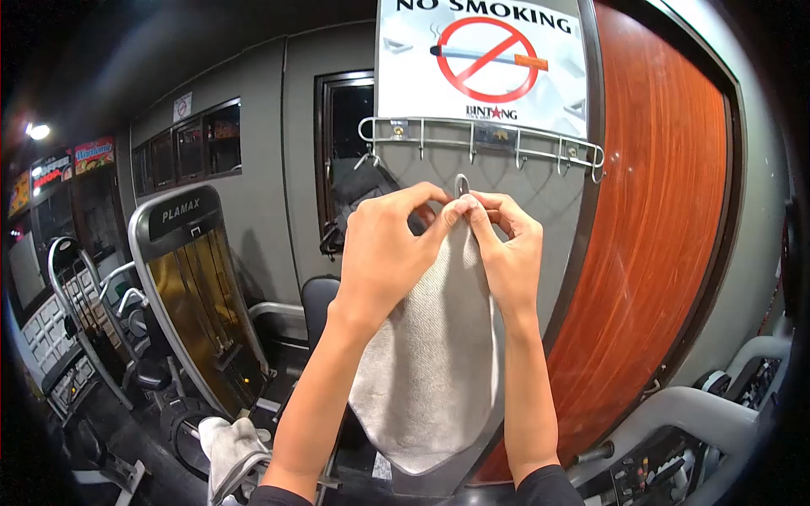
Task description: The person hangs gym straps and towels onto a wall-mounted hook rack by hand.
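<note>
The cloth point(434, 363) is up off everything, hanging full length below the two hands, its sides drawn together at the top and its lower end spread out and loose. That much is done: it is raised, it hangs downward, and its loop point(461, 184) stands up above the fingertips. The loop is on no hook; it sits below the rack point(398, 131), near the middle hook point(472, 154) as seen from here, though how far in front of the wall it is can't quite be judged.

The left hand point(384, 244) has a narrow pinch on the cloth's top, thumb against the fingers, close to the loop. The right hand point(515, 244) pinches the same gathered top from the other side, the two thumbs nearly meeting. Neither hand has let go, so the cloth's weight looks to be wholly theirs.

By the rack's left end hangs a dark bag point(363, 194); the hooks from the middle to the right end carry nothing visible. A second cloth point(232, 443) lies over a machine's frame at lower left, apart from both hands.
</note>
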A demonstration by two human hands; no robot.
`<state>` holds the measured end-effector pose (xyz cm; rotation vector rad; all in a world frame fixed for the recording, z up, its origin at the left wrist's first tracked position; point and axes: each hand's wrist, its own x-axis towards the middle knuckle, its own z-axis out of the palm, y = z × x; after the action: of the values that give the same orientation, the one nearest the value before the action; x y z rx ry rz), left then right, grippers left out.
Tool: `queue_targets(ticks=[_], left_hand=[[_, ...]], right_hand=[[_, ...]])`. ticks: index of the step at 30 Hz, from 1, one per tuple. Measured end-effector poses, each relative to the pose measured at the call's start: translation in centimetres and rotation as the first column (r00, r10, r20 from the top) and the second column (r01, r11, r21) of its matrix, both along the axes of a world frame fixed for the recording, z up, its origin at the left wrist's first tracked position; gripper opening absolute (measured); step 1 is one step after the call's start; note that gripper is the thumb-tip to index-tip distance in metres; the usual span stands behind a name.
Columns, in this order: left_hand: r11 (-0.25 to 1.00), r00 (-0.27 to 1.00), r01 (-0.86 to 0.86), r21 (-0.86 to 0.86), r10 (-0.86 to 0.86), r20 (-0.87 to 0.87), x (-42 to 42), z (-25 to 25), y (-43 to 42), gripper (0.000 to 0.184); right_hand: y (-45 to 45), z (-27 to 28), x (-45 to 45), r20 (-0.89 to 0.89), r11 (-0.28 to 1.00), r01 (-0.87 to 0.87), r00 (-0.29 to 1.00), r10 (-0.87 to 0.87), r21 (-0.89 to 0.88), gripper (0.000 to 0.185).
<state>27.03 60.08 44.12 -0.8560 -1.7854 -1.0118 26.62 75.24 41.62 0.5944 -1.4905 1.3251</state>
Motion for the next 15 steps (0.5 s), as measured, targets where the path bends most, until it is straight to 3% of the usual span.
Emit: queue_targets(ticks=[2,7,11,13,15], left_hand=[[0.999,1.0,0.0,0.032,-0.001,0.024,-0.4,1.0,-0.1,0.024],[0.987,0.987,-0.073,0.143,0.091,-0.129,-3.7,2.5,-0.4,0.023],[0.986,0.988,-0.087,0.141,0.103,-0.113,-4.5,3.9,-0.9,0.019],[0.985,0.989,-0.076,0.153,0.095,-0.117,-4.8,4.3,-1.0,0.017],[0.98,0.983,-0.131,0.15,0.148,-0.108,-5.3,4.5,-1.1,0.016]], right_hand=[[-0.1,1.0,-1.4,0.002,0.999,-0.04,0.999,0.04,-0.014,0.02],[-1.6,3.2,-3.5,-0.076,1.0,-0.02,0.997,0.02,-0.002,0.023],[-2.6,4.2,-4.7,-0.128,1.0,0.006,0.992,-0.009,-0.023,0.021],[-2.9,4.6,-5.0,-0.074,0.999,0.043,0.996,-0.045,-0.021,0.021],[-3.0,4.9,-5.4,-0.18,0.996,0.093,0.98,-0.091,0.002,0.021]])
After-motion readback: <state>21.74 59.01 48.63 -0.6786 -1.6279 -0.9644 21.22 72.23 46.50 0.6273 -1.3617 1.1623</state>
